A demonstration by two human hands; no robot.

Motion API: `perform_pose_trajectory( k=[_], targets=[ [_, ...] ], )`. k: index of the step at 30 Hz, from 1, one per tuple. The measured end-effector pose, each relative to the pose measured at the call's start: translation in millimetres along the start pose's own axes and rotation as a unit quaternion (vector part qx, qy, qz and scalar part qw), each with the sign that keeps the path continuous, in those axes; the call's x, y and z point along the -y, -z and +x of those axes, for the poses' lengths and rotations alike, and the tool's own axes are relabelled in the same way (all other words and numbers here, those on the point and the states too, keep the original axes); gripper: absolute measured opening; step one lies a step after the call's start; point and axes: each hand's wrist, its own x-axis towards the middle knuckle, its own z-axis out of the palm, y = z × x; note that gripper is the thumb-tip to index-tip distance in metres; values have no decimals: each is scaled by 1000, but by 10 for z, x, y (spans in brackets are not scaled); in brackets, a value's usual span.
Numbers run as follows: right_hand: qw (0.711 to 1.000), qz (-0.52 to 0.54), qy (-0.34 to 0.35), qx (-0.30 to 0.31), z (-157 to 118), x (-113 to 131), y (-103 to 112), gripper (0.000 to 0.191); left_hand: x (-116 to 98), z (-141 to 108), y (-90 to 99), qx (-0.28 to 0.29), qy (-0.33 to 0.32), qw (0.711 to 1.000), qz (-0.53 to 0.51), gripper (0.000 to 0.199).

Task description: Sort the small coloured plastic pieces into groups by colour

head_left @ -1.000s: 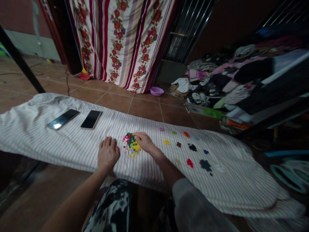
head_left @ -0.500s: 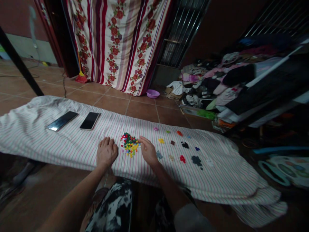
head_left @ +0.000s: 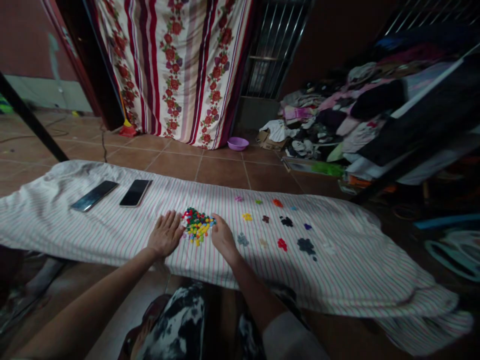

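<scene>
A mixed pile of small coloured beads [head_left: 197,225], mostly red, green and yellow, lies on the striped cloth [head_left: 131,240]. My left hand [head_left: 165,234] rests flat at the pile's left edge, fingers stretched out and holding nothing. At the right edge, my right hand [head_left: 223,237] has its fingers drawn together, the fingertips at the outermost beads. A bit of blue shows by those fingertips; whether it is pinched is too small to tell. To the right lie single-colour groups, among them yellow beads [head_left: 247,217], grey beads [head_left: 243,240], red beads [head_left: 282,244] and dark grey beads [head_left: 306,245].
Two phones, a darker one [head_left: 95,195] and a pale-edged one [head_left: 135,193], lie on the cloth's left part. Beyond are a purple basin [head_left: 238,144], a hanging floral curtain [head_left: 172,70] and a heap of clothes [head_left: 330,115]. A dark pole [head_left: 33,120] slants at the left.
My left hand has turned toward the pile and spread its fingers a little. My right hand has shifted slightly left and down, fingers more curled. The camera view has shifted a little.
</scene>
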Motion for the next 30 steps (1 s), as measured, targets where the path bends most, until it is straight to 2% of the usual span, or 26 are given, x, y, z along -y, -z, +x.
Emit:
perform_pose_trajectory(
  k=[4,8,12,17,20,24,30],
  targets=[
    [1000,-8,25,8,2,58,-28,53,-10,277,-44,32,-18,999,3,47],
    [1000,-5,23,16,4,74,-18,53,-91,507,-136,-2,-46,998,-39,43],
    [1000,7,8,28,29,61,14,52,-182,581,-150,-15,-77,993,-88,40],
    [999,29,-11,42,87,8,-2,52,-314,502,-3,0,-94,985,-146,48],
    [998,33,-8,49,92,-6,-4,52,-422,389,93,13,-98,982,-158,51],
    [998,32,-3,60,58,16,45,51,-531,199,190,15,-135,979,-150,54],
    [998,18,-11,64,21,26,127,49,-462,3,288,18,-156,981,-114,52]
  ],
)
